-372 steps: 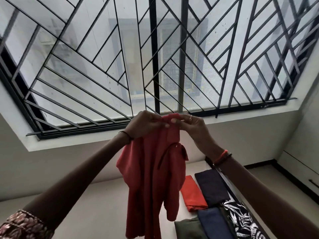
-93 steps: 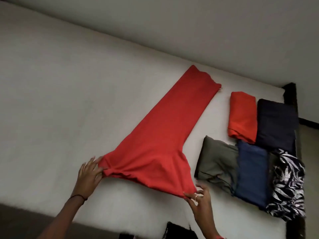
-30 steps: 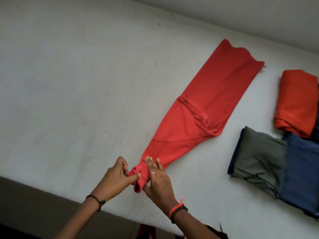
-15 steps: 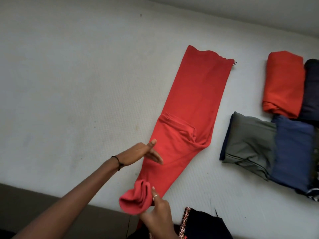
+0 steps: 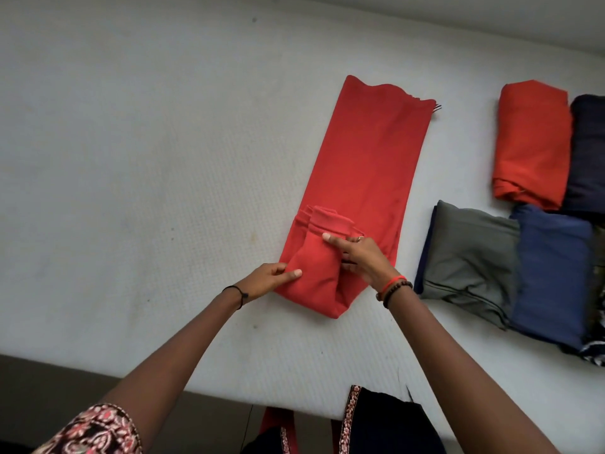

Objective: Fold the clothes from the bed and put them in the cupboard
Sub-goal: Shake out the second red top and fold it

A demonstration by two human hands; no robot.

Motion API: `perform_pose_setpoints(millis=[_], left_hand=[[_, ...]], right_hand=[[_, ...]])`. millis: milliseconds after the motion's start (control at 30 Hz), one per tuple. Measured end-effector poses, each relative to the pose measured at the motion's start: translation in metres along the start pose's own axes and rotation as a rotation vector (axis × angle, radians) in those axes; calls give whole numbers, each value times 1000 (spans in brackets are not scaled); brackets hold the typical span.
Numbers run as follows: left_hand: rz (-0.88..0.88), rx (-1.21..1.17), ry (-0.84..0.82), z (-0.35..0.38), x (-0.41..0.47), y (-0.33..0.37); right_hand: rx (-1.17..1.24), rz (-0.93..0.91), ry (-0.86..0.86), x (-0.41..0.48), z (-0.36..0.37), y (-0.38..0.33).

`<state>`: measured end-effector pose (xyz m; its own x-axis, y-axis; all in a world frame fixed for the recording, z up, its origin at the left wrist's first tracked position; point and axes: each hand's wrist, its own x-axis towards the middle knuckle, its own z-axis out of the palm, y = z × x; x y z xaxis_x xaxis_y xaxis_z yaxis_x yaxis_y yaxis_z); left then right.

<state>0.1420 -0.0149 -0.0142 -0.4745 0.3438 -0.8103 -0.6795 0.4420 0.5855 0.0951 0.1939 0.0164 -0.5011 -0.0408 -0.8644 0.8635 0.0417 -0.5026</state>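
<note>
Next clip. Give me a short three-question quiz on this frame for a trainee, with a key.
1. True or false: the left hand and the right hand both touch the red garment.
2. Which end of the red garment is folded over? A the end by the hands; B the far end; C neither.
3. What colour is the folded piece nearest the right hand?
Key: 1 true; 2 A; 3 grey-green.

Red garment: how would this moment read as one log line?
step: folding | red garment: near end folded over | left hand: pinches its edge | right hand: presses fold
</note>
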Motion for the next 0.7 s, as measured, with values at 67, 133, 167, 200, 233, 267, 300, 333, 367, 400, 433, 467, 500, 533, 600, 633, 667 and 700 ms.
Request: perform_pose_setpoints(millis=[67,133,167,200,233,267,300,333,367,400,433,467,500,533,600,633,667,700], left_hand=[[-6,24,20,0,5,-4],[-14,53,11,0,6,-7],[-19,74,9,-1,6,-8],[-19,93,8,0,7,-9],[-17,102,13,0,7,-10],[-11,102,30,1,7,-10],[-2,98,50,3,6,-9],[15,96,67,4,4,-7],[35,96,84,6,3,-7],[61,103,105,8,0,-7],[102,129,120,10,-4,-10],[184,225,170,12,-9,-14],[304,402,251,14,-14,-21],[432,649,346,16,-17,-31],[598,1062,444,20,-22,-48],[633,1184,459,21,-24,-53],[676,1279,482,23,-24,-58],[718,1374,506,25,-23,-61]], right_hand=[[48,51,8,4,-1,-2],[76,55,40,8,-1,-1],[83,43,76,12,0,2],[85,23,127,14,2,2],[71,2,185,17,4,3],[31,-23,243,20,6,4],[-32,-49,300,21,7,4],[-95,-79,344,24,7,5],[-139,-113,370,27,7,7],[-176,-132,391,27,7,7],[-216,-145,399,22,8,7],[-238,-163,389,16,10,7],[-276,-197,377,7,13,11],[-351,-278,387,-3,16,18],[-691,-600,527,-20,18,40],[-920,-779,569,-28,18,50],[-1112,-922,535,-30,17,59],[-1257,-1013,459,-27,13,64]])
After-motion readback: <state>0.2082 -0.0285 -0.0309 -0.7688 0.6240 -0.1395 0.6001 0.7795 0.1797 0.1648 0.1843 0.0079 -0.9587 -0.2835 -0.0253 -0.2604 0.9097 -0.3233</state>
